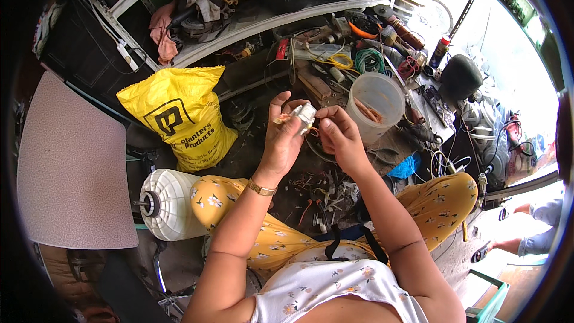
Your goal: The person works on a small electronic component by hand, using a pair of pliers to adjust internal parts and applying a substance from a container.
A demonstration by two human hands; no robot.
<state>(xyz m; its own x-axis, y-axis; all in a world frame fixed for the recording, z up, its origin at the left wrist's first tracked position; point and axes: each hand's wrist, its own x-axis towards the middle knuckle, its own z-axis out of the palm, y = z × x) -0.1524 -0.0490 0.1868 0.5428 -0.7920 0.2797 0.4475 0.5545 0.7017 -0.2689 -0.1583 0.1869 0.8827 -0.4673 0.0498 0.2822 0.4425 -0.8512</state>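
Between my hands, in front of my chest, is a small white and silvery part (305, 115) with thin orange-yellow wires on it; its exact kind cannot be made out. My left hand (281, 140) is closed around it, thumb along its near side and index finger raised behind. A watch sits on that wrist. My right hand (342, 137) pinches at the part's right side, where a thin reddish wire (312, 133) hangs; whether the fingertips grip the wire is too small to tell. Beyond the right hand stands a translucent plastic bucket (375, 98) with brownish pieces inside.
A full yellow sack (185, 116) stands at left, with a white ribbed drum-like part (173, 204) nearer me. Pliers (321, 209) and scraps litter the floor between my knees. Cables, tools and a spray can (439, 52) crowd the far right. Another person's legs (526, 227) show at right.
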